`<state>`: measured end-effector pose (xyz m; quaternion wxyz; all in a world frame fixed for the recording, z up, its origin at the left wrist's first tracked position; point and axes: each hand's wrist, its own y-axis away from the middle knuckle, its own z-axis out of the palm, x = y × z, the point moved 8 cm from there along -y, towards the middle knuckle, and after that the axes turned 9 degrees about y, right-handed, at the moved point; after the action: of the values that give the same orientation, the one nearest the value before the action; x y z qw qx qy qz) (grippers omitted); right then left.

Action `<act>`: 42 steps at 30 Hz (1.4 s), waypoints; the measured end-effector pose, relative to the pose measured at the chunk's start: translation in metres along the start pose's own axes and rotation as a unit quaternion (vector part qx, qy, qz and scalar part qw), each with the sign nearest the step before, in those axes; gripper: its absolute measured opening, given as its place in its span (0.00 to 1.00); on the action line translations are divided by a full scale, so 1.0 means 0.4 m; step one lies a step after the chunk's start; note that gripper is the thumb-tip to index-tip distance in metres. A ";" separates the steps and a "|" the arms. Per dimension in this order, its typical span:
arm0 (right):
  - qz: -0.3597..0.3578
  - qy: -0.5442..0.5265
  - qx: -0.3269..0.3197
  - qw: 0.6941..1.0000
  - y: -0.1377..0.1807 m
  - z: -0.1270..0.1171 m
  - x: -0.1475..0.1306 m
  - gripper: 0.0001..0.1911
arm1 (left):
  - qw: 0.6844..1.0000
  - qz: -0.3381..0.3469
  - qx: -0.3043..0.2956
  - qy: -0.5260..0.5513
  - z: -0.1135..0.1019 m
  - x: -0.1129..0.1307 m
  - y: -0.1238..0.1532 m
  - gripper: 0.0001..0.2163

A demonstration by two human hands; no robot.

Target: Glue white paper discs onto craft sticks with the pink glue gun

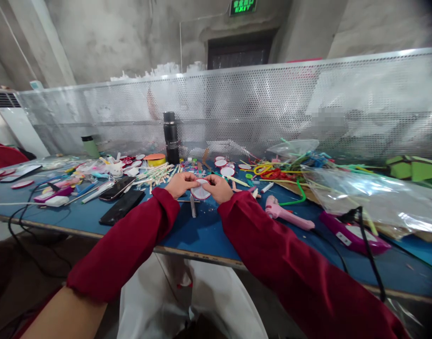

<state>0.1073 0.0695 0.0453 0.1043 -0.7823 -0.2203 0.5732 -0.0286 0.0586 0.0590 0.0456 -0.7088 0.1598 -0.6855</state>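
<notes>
Between both hands is a round white disc with a red rim [201,192], raised a little over the blue table. My left hand [182,185] pinches its left edge, and my right hand [219,187] grips the right edge with the thumb on its face. Just below the disc, a small grey pen-like piece [193,207] lies on the table. Similar red-rimmed white discs [227,171] are grouped behind my right hand. A pink glue gun [286,214] rests to the right of that hand.
Two black phones [122,207] and many wooden sticks [156,174] lie to the left. A black bottle [171,139] stands behind, before a perforated metal screen [272,103]. Colourful pipe cleaners [283,174], clear plastic bags [371,193] and a purple device [355,233] with a cable crowd the right.
</notes>
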 end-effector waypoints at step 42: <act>0.043 -0.095 -0.035 0.994 -0.007 0.015 0.016 0.12 | 0.996 -0.052 0.001 0.078 -0.006 -0.017 -0.002 0.14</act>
<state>0.1025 0.0744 0.0390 0.0305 -0.7363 -0.2150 0.6409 -0.0309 0.0616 0.0527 -0.0020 -0.6607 0.1252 -0.7401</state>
